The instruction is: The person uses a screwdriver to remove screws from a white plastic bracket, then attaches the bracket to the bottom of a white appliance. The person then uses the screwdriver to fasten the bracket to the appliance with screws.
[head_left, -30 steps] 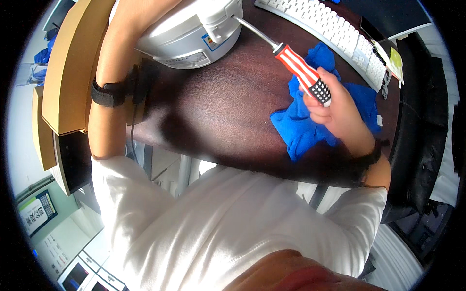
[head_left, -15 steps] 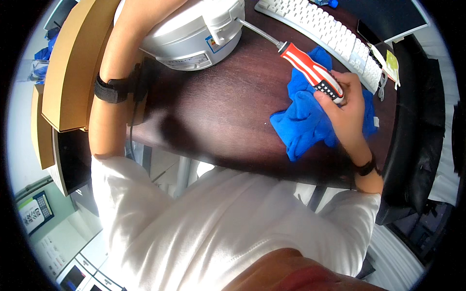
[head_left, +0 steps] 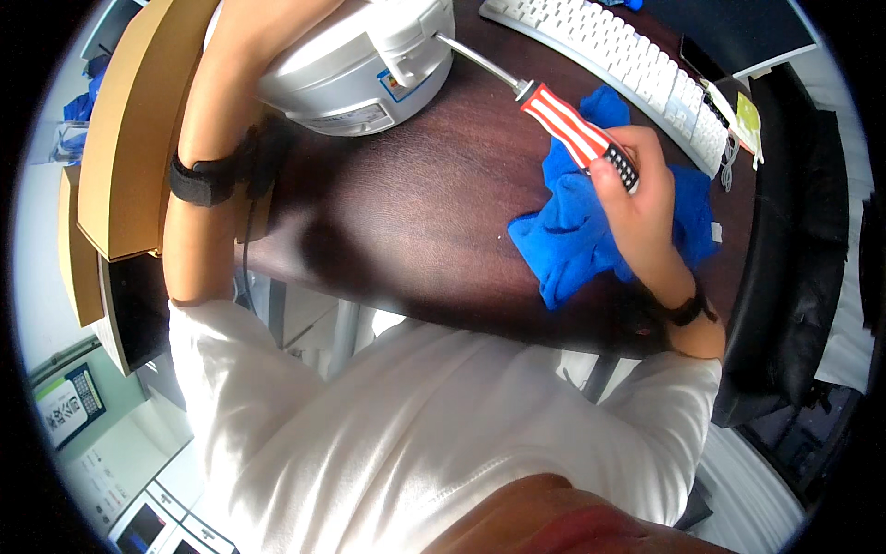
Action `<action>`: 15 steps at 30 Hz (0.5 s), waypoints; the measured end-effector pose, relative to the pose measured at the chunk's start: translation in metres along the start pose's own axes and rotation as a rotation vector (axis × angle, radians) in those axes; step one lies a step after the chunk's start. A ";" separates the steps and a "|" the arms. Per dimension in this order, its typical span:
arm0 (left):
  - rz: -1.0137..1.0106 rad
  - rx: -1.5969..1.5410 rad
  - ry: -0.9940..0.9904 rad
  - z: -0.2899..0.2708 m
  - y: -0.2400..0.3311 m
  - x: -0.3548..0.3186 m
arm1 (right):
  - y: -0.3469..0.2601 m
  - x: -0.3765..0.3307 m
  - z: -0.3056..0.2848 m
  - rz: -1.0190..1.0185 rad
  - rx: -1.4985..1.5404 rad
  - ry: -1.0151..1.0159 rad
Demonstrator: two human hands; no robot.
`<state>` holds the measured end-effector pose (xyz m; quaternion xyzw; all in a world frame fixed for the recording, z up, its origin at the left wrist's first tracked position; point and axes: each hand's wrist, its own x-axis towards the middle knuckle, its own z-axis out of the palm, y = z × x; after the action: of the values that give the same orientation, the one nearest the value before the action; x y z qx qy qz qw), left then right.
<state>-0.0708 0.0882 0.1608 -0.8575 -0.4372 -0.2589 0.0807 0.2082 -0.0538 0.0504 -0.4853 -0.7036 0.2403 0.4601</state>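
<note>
On the right flank of the white appliance (head_left: 341, 90): screwdriver (head_left: 568, 125) tip at the body (seat depth hidden). Right hand (head_left: 641, 189) curled closed round its butt end, presumably for control along its length. Left hand (head_left: 281, 23) cut by the top edge; can't tell its grip, likely steadying. Blue cloth (head_left: 563, 235) beneath the right hand, keyboard (head_left: 614, 69) crowding the far side, cardboard box (head_left: 138, 129) the left.

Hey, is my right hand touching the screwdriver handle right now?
Touching. The head view shows the right hand wrapped around the rear end of the striped screwdriver handle.
</note>
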 end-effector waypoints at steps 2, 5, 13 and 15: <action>-0.002 -0.028 0.023 0.003 0.001 -0.001 | -0.015 0.005 -0.010 0.567 0.537 -0.126; -0.068 0.061 -0.051 -0.018 0.011 -0.003 | -0.031 0.018 -0.018 1.049 1.054 -0.301; 0.063 -0.112 -0.115 0.001 0.005 -0.013 | -0.020 0.021 -0.029 1.021 1.134 -0.350; 0.221 0.174 -0.130 -0.008 0.028 -0.019 | -0.023 0.022 -0.029 0.950 1.040 -0.359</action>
<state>-0.0612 0.0545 0.1603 -0.9051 -0.3652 -0.1534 0.1543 0.2207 -0.0463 0.0913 -0.4100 -0.2762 0.7935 0.3549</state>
